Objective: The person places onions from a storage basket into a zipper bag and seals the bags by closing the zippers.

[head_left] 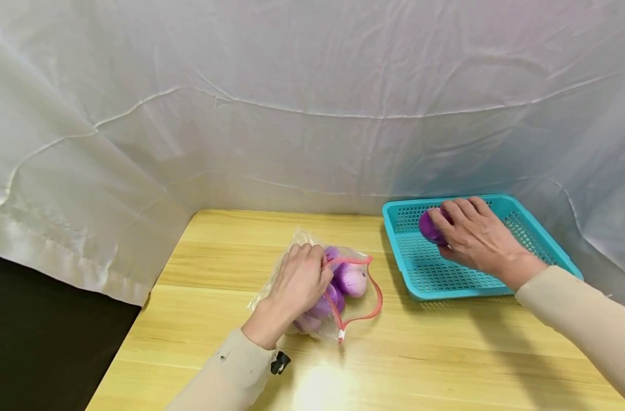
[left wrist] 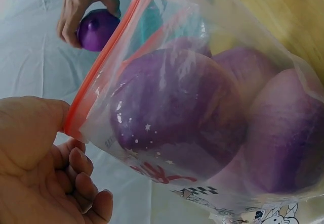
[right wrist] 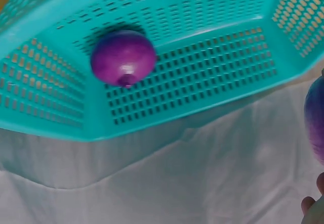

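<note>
My left hand (head_left: 299, 277) pinches the red zip edge of a clear zip-top bag (left wrist: 147, 171) between thumb and fingers. Several purple onions (head_left: 352, 279) lie inside the bag, and its mouth gapes to the right. Over the turquoise basket (head_left: 415, 294), my right hand (head_left: 474, 237) grips a purple onion (head_left: 431, 227). That onion also shows at the right edge of the right wrist view, near the fingertips (right wrist: 308, 204). Another purple onion (right wrist: 124, 58) rests on the basket's floor in that view; in the head view my right hand and arm hide it.
The bag and basket stand on a light wooden table (head_left: 189, 308), the bag left of the basket. A pale cloth (head_left: 302, 154) hangs behind, close to the basket's far rim. Dark space (head_left: 45, 331) lies beyond the table's left edge.
</note>
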Action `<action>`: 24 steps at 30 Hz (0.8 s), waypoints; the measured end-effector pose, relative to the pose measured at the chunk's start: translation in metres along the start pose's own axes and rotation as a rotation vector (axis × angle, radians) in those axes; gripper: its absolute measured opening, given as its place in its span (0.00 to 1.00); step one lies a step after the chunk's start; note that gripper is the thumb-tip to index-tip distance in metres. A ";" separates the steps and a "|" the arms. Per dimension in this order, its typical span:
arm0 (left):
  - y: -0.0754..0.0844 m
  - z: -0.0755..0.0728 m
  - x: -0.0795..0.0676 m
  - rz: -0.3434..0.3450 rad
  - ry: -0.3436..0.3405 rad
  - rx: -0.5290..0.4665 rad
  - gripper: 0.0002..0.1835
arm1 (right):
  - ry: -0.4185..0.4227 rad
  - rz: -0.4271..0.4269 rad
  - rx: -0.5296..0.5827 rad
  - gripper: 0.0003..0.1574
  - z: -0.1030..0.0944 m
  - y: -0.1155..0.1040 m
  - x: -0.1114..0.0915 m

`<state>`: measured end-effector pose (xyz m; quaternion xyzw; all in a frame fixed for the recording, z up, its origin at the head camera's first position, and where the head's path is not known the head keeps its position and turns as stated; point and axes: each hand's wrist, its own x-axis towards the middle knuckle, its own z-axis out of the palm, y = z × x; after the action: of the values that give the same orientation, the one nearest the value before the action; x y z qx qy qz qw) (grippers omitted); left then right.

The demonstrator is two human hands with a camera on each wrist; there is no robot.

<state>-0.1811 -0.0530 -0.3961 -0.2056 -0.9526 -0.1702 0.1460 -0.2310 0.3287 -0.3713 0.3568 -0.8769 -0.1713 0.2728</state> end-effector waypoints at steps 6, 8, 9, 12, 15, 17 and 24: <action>-0.001 -0.001 0.003 0.017 0.009 -0.001 0.06 | 0.044 -0.007 0.016 0.54 -0.014 -0.013 0.013; -0.002 -0.002 0.004 0.020 0.009 0.002 0.06 | 0.044 -0.005 0.026 0.54 -0.019 -0.019 0.018; -0.002 -0.003 0.004 0.023 0.009 0.003 0.06 | 0.044 -0.004 0.032 0.54 -0.021 -0.021 0.020; -0.003 -0.005 0.005 0.034 0.009 0.010 0.06 | 0.033 -0.004 0.054 0.53 -0.028 -0.031 0.026; -0.003 -0.007 0.007 0.052 0.017 0.013 0.07 | 0.051 -0.021 0.059 0.47 -0.034 -0.041 0.033; -0.004 -0.008 0.008 0.066 0.029 0.020 0.07 | 0.074 -0.031 0.065 0.45 -0.036 -0.047 0.037; -0.005 -0.011 0.012 0.124 0.100 0.106 0.08 | 0.154 -0.038 0.076 0.45 -0.040 -0.074 0.050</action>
<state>-0.1911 -0.0573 -0.3836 -0.2475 -0.9372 -0.1203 0.2144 -0.1973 0.2372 -0.3584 0.3957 -0.8522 -0.1153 0.3222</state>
